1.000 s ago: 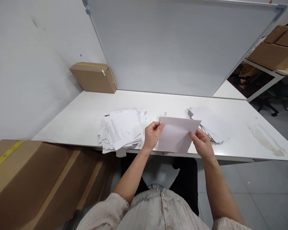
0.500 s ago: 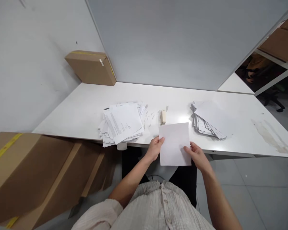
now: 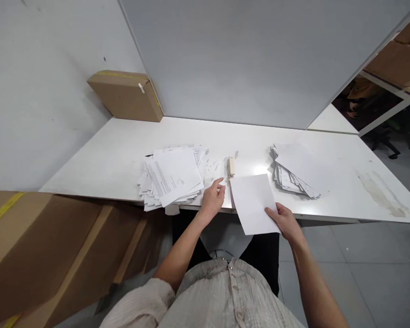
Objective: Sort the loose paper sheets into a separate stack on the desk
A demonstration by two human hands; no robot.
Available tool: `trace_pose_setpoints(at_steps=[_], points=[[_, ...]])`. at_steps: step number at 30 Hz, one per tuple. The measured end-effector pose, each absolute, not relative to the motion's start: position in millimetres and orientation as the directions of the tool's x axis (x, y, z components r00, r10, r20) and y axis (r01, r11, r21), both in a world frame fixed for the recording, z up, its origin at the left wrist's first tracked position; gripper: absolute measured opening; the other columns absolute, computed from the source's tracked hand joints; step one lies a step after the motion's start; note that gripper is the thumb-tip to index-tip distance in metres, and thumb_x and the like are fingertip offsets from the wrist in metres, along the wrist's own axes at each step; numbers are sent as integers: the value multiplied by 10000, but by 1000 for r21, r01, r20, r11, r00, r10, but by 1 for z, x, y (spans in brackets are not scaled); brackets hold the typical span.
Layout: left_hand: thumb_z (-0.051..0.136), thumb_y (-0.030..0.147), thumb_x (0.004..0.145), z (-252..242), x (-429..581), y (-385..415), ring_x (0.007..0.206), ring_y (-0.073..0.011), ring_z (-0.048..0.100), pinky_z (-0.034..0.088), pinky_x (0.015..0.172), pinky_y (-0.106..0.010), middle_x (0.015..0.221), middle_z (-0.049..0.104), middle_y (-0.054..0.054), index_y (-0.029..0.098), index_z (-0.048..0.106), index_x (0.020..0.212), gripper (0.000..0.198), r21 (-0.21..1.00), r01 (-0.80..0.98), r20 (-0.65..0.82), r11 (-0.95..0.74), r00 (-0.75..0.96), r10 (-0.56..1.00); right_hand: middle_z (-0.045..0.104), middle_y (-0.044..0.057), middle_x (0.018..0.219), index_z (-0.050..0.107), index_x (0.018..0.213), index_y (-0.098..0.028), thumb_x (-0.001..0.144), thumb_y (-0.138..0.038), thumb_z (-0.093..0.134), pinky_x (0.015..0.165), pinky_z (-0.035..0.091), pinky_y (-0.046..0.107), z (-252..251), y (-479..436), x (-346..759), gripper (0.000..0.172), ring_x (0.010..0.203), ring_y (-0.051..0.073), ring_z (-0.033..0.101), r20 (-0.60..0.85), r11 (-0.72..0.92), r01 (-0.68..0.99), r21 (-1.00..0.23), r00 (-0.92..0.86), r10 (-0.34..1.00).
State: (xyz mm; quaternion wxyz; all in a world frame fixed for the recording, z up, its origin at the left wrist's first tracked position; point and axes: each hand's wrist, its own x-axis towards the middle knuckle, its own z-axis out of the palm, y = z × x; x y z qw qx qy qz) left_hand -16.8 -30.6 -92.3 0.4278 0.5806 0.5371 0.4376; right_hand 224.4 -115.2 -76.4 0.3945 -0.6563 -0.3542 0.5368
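A white sheet of paper (image 3: 254,202), blank on the side facing me, is tilted over the table's front edge. My right hand (image 3: 287,222) pinches it at its lower right side, thumb on top. Whether it is one sheet or a few, I cannot tell. My left hand (image 3: 213,197) is off the paper, just to its left, fingers apart with nothing in them. Directly beyond the paper's upper left corner lies a small cream stapler (image 3: 231,167). To the left of my left hand is an untidy pile of printed papers (image 3: 174,175).
Another stack of papers (image 3: 295,166) lies to the right on the white table (image 3: 341,177). A closed cardboard box (image 3: 130,98) stands in the back left corner. Large cardboard boxes (image 3: 54,246) fill the floor at the left. A grey partition (image 3: 218,59) rises behind the table.
My left hand has let go of the paper and moved slightly left and up toward the stapler. The paper, held by my right hand alone, has turned and shifted a little right.
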Motion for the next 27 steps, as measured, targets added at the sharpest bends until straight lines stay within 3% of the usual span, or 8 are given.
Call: trace_pose_setpoints(at_steps=[3, 6, 10, 15, 27], points=[[472, 239, 849, -95, -14, -11, 760, -176, 609, 464, 762, -315, 887, 661, -58, 215, 579, 1155, 325, 877, 407, 251, -255, 63, 966, 712, 64, 835, 636, 893, -188, 669, -434, 683, 585, 524, 345, -78, -109, 224, 336, 705, 252, 655, -441, -452, 30, -892, 165, 882], [395, 221, 884, -101, -8, 5, 912, -202, 589, 435, 854, -337, 985, 642, -94, 189, 552, 1198, 353, 806, 481, 329, -344, 119, 937, 712, 62, 802, 633, 873, -184, 660, -428, 688, 549, 518, 346, -78, -104, 222, 329, 663, 247, 649, -450, -461, 28, -887, 172, 877], [338, 131, 870, -108, -5, 18, 958, -200, 563, 430, 868, -327, 1028, 603, -106, 170, 507, 1261, 428, 755, 514, 356, -408, 201, 913, 703, 47, 771, 627, 857, -176, 659, -401, 696, 545, 501, 314, -74, -99, 218, 308, 649, 216, 636, -445, -460, 22, -888, 210, 870], [326, 10, 797, -116, -4, 22, 948, -189, 526, 426, 848, -299, 995, 573, -74, 234, 507, 1284, 566, 674, 597, 330, -435, 284, 900, 694, 38, 761, 619, 853, -166, 667, -383, 694, 540, 482, 284, -75, -94, 213, 296, 638, 190, 620, -450, -467, 20, -884, 235, 861], [334, -35, 779, -119, -1, 20, 877, -183, 486, 437, 798, -288, 981, 547, -65, 253, 525, 1271, 602, 514, 738, 316, -436, 310, 897, 695, 43, 790, 617, 884, -148, 680, -422, 657, 549, 468, 269, -80, -93, 215, 344, 659, 191, 622, -422, -457, 119, -881, 238, 875]])
